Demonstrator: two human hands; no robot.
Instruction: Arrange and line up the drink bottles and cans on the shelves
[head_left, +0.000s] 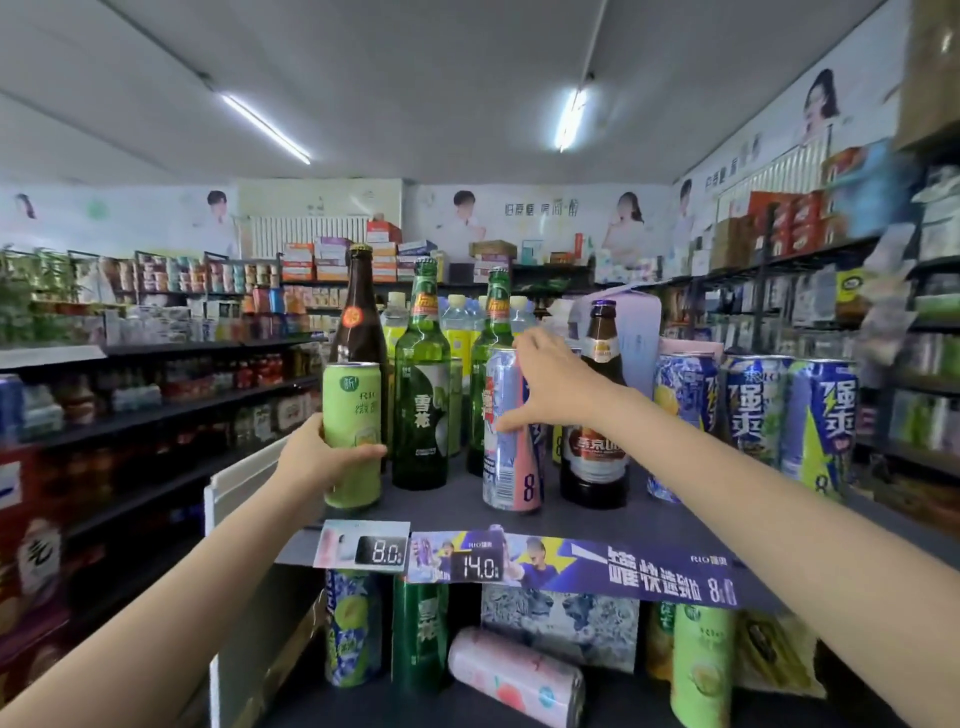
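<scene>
1. top shelf (649, 525): partly sorted. two green bottles (421, 384) and a tall brown bottle (358, 312) stand upright toward the back; a short brown bottle (595, 410) stands right of centre.
2. three blue cans (753, 410) sit in a tidy row at the right end, upright, touching or nearly so.
3. green can (352, 434) at the left front, upright, just beside the near green bottle and in front of the tall brown one.
4. silver-pink can (511, 431) stands at centre front, ahead of the second green bottle, close to the short brown bottle. it sits forward of the blue row, so judged not yet lined up.
5. lower shelf (623, 701): clearly unfinished. a pink can (514, 675) lies on its side; a blue-green can (353, 629), a green bottle and a pale green can (704, 665) stand around it, unevenly spaced.
6. overall judgement: early to middle; front row up top needs closing up, lower shelf needs the fallen can stood and the rest aligned.
7. left hand (311, 457): arm reaches up from low left, fingers wrapped around the green can's lower half from the left side, thumb across the front. firm hold.
8. right hand (556, 384): arm comes in from the right, wrist bent, fingers over the silver-pink can's upper back, thumb pressed on its front mid-body. grasping it; the base looks to be on the shelf.
</scene>
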